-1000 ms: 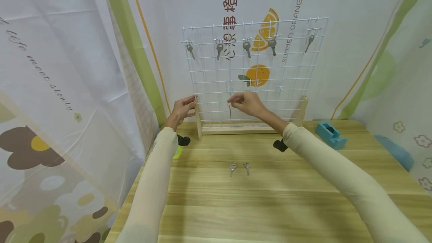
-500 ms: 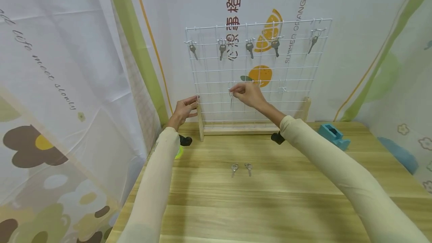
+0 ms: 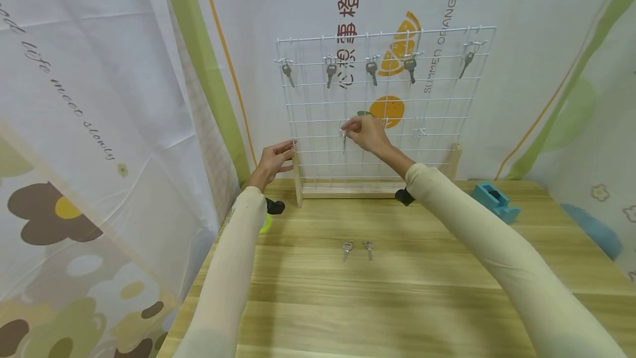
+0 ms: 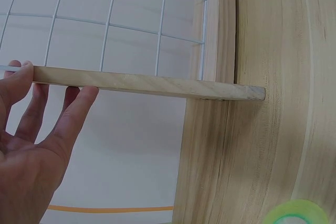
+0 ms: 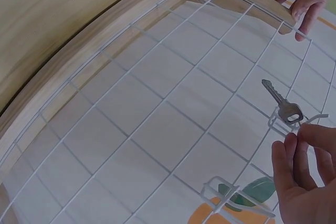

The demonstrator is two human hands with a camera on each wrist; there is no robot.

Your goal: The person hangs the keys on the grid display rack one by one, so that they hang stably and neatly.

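Note:
A white wire grid rack (image 3: 387, 34) stands upright on a wooden base (image 3: 348, 194). My right hand (image 3: 367, 132) pinches the ring end of a silver key (image 5: 289, 111) between thumb and fingers, right at a white double-prong hook (image 5: 321, 116) on the grid. Fingertips partly cover the ring, so I cannot tell whether it is on the prong. My left hand (image 3: 273, 163) grips the rack's left wooden post (image 4: 147, 83) near its top, thumb on one side and fingers on the other. Several keys (image 3: 371, 72) hang from hooks along the upper row.
Two more keys, a left one (image 3: 347, 248) and a right one (image 3: 368, 248), lie on the wooden table. A blue tape dispenser (image 3: 494, 203) sits at the right. Beside the left forearm is a yellow-green round object (image 4: 296, 213). Another hook (image 3: 420, 132) bears no key.
The right hand has risen with the key from below the middle-row hook up to it. The left hand keeps its grip on the post. The view has shifted slightly.

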